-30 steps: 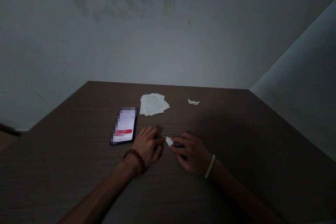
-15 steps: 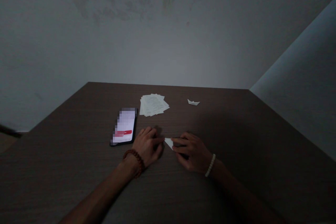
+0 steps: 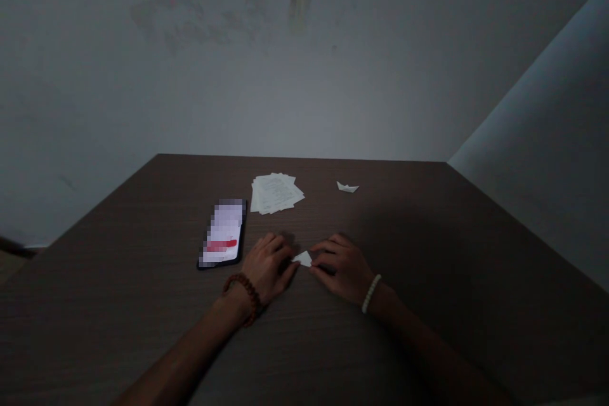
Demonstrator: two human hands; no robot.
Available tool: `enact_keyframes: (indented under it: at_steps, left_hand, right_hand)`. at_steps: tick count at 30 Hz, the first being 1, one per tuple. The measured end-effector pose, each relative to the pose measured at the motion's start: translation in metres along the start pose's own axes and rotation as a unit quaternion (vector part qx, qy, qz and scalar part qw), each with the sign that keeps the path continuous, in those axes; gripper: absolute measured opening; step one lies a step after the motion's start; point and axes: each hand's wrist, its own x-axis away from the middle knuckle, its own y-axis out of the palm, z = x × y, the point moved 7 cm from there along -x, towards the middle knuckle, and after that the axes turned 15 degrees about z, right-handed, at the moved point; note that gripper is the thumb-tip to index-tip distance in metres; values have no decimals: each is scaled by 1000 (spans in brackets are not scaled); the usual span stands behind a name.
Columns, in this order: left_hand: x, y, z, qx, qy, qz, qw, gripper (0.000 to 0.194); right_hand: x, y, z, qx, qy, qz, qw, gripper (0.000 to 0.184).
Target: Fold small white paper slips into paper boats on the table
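Observation:
Between my hands, low over the brown table, is a small folded piece of white paper, roughly triangular. My left hand, with a reddish-brown bead bracelet at the wrist, pinches its left corner between thumb and fingers. On the other side, my right hand, wearing a pale bead bracelet, grips the right edge with thumb and index finger. The fingertips cover both ends of the paper. Farther back on the table sits a small folded paper boat.
A loose stack of printed paper sheets lies beyond my left hand. Left of that hand is a phone with its screen lit. The dark wooden table reaches back to a grey wall with a stained patch.
The folded paper has been turned, its point now facing up rather than down. My right hand's fingers have shifted on it, and the view has tilted slightly.

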Motion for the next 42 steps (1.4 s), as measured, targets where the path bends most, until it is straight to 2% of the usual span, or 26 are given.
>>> enact_keyframes:
  at_steps: [6, 11, 13, 16, 21, 27, 34, 38, 42]
  left_hand:
    - [0, 4, 7, 42, 6, -22, 999, 18]
    - [2, 7, 3, 83, -29, -19, 996, 10]
    - [4, 9, 1, 101, -41, -26, 994, 6]
    - [5, 10, -1, 114, -62, -32, 991, 5]
    - [2, 2, -1, 140, -98, 0, 985, 7]
    - [-2, -1, 3, 142, -74, -13, 987, 21]
    - [-6, -11, 8, 136, -54, 5, 989, 31]
    - [-6, -13, 7, 162, -83, 21, 983, 26]
    - [-4, -16, 5, 196, -98, 67, 973, 14]
  right_hand:
    - [0, 6, 1, -37, 23, 4, 999, 5]
    - [0, 6, 6, -28, 70, 28, 997, 25]
    - [-1, 5, 7, -28, 76, 31, 996, 19]
    - [-2, 5, 5, -45, 77, 30, 996, 2]
    - [-4, 3, 7, -72, 102, 38, 991, 10]
    - [-2, 3, 11, -63, 134, 53, 987, 11]
    - [-3, 3, 9, -61, 116, 50, 990, 12]
    - [-3, 2, 11, -71, 127, 48, 988, 13]
    - [-4, 0, 13, -78, 157, 46, 983, 14]
